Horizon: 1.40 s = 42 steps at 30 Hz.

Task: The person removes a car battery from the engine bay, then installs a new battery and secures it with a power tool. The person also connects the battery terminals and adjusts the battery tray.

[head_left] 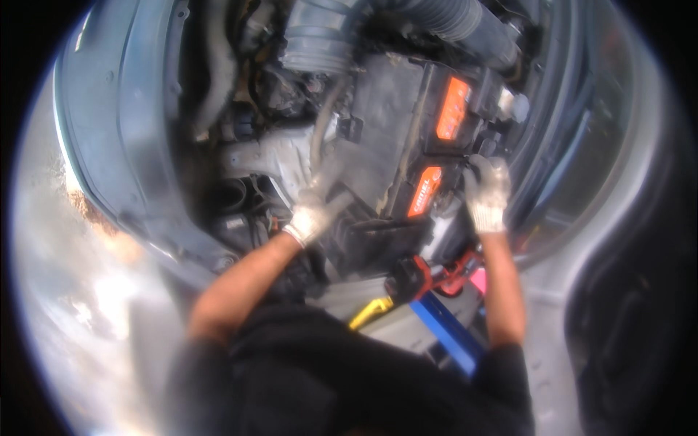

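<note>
A car battery [431, 149], dark with orange labels, sits in the engine bay beside a broad grey panel [385, 123]. My left hand [320, 200], in a pale work glove, is at the lower left of that panel, close to the end of a thin grey hose [324, 120]. Motion smears its fingers, so their grip cannot be read. At the battery's right side is my right hand [487, 187], gloved alike. Its fingers bend inward near the battery's edge, and what lies inside them is hidden.
A ribbed air duct [454, 25] crosses the top of the bay. Near my body lie a red and black tool [418, 277], a yellow-handled tool [371, 312] and a blue bar [447, 330]. The grey body edge [109, 109] borders the left.
</note>
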Each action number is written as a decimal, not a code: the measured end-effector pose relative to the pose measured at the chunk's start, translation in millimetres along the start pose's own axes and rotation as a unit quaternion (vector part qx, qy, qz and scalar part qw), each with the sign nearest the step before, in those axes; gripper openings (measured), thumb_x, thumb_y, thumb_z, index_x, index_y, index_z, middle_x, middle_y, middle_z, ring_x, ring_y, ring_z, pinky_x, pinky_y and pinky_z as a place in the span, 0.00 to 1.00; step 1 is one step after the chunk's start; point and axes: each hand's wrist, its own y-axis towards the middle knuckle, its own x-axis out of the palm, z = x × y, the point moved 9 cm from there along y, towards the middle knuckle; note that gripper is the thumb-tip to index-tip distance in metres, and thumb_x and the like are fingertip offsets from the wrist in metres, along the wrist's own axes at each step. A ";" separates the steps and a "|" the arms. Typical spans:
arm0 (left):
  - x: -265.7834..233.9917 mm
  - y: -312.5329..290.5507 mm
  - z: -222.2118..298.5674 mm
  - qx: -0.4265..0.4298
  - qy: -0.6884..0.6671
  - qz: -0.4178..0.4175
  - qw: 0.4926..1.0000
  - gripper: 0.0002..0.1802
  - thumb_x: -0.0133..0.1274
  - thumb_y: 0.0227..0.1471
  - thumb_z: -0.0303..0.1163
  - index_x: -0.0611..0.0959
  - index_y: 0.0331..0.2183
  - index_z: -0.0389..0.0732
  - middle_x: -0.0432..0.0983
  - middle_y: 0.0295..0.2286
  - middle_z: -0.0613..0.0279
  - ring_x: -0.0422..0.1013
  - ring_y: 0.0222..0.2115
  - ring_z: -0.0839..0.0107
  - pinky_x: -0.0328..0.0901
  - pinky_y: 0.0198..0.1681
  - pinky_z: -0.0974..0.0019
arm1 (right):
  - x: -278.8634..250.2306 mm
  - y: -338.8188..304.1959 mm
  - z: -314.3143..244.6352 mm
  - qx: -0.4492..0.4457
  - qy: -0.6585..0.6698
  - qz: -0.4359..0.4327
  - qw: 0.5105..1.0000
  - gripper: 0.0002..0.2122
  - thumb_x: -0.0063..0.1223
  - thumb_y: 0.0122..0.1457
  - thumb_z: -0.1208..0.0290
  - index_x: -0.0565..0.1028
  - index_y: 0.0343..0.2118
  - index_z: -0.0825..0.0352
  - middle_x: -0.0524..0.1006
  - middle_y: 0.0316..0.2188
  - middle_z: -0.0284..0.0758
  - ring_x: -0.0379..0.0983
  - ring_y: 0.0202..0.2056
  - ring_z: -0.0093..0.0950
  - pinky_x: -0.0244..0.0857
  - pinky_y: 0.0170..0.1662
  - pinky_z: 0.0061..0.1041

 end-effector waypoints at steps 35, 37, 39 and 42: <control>-3.8 -0.9 6.1 0.040 0.023 0.017 0.999 0.46 0.66 0.60 0.44 0.67 0.74 0.46 0.62 0.72 0.44 0.64 0.70 0.49 0.62 0.72 0.56 | -8.5 2.0 4.7 -0.026 0.047 -0.004 0.999 0.16 0.69 0.58 0.71 0.83 0.50 0.65 0.79 0.42 0.45 0.78 0.45 0.47 0.74 0.51 0.44; -3.3 -1.4 5.2 0.022 -0.002 0.008 1.000 0.45 0.67 0.60 0.40 0.68 0.73 0.43 0.60 0.73 0.44 0.59 0.73 0.52 0.56 0.75 0.58 | -8.2 1.9 5.0 -0.027 0.045 -0.003 0.999 0.17 0.70 0.58 0.71 0.83 0.50 0.65 0.79 0.42 0.45 0.78 0.46 0.47 0.74 0.51 0.44; -2.5 -2.0 4.9 0.007 -0.015 0.001 1.000 0.44 0.67 0.60 0.39 0.69 0.72 0.41 0.59 0.73 0.44 0.56 0.74 0.53 0.53 0.77 0.58 | -6.0 1.1 6.2 -0.026 0.040 -0.013 0.999 0.17 0.70 0.57 0.72 0.83 0.50 0.64 0.79 0.42 0.45 0.78 0.46 0.47 0.74 0.51 0.45; -2.5 -1.8 6.0 0.009 -0.018 0.002 1.000 0.44 0.67 0.60 0.39 0.69 0.72 0.42 0.58 0.74 0.44 0.57 0.74 0.52 0.53 0.77 0.58 | -6.6 -0.6 9.6 -0.020 0.068 -0.005 0.997 0.15 0.69 0.57 0.73 0.84 0.48 0.63 0.79 0.42 0.45 0.78 0.45 0.48 0.74 0.50 0.46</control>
